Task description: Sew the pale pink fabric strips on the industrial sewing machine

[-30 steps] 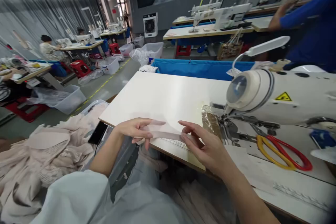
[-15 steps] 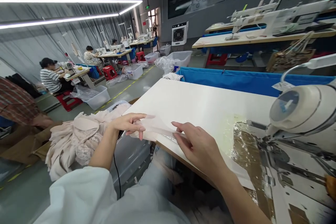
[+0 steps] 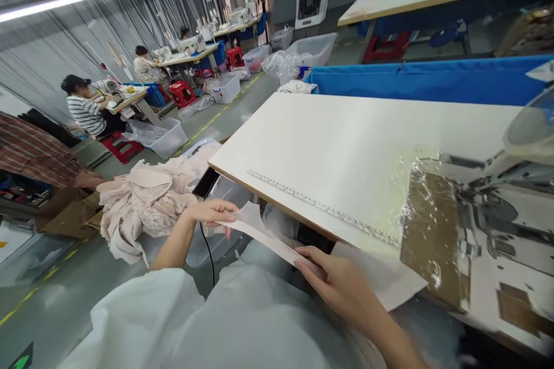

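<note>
A pale pink, sheer piece of fabric (image 3: 264, 236) stretches between my two hands, in front of the table's near edge. My left hand (image 3: 214, 212) grips its left end, thumb on top and fingers beneath. At the other end, my right hand (image 3: 326, 271) pinches the fabric's folded edge between thumb and fingers. Part of the cloth hangs down past my right hand, over the table edge. Close to the left hand lies a heap of pale pink fabric pieces (image 3: 142, 202), some of them lace.
A white table (image 3: 337, 138) carries a ruler strip (image 3: 320, 204) along its near edge. The sewing machine (image 3: 497, 207) stands at the right, beside a taped brown patch (image 3: 433, 230). Behind runs a blue cloth trough (image 3: 433, 83). A standing person's plaid clothing (image 3: 38, 144) shows at left.
Both hands have come down from above the table edge toward my lap, with the fabric drawn into a long strip between them. My view has tilted downward, uncovering the ruler strip.
</note>
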`<action>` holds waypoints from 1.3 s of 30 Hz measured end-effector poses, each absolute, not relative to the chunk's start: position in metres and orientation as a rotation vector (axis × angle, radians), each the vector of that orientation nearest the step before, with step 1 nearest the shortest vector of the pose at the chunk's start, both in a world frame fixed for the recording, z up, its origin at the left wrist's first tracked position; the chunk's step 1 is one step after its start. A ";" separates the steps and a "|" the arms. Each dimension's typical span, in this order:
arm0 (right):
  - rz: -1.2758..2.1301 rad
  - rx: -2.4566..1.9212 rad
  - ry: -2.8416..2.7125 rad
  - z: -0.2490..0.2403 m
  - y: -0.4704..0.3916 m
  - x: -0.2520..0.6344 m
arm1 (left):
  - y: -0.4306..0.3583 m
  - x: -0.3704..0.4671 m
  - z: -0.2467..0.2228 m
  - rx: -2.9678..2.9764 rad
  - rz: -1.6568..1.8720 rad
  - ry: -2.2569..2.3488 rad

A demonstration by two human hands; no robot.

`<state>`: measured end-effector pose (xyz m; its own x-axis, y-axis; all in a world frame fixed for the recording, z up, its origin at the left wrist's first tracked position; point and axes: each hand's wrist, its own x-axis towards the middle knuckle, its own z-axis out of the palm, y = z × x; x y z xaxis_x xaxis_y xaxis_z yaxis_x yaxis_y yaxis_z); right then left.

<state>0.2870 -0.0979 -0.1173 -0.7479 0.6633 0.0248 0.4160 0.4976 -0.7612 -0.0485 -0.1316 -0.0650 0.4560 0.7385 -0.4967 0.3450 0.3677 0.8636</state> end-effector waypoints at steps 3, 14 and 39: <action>1.148 -1.148 -2.447 -0.147 -0.110 0.298 | -0.124 -0.042 -0.113 1.199 0.276 1.131; 0.912 -1.470 -2.562 -0.192 -0.112 0.297 | -0.101 -0.030 -0.192 1.276 0.205 1.276; 0.506 -1.959 -1.788 -0.221 -0.196 0.424 | -0.134 0.041 -0.207 1.380 0.696 1.501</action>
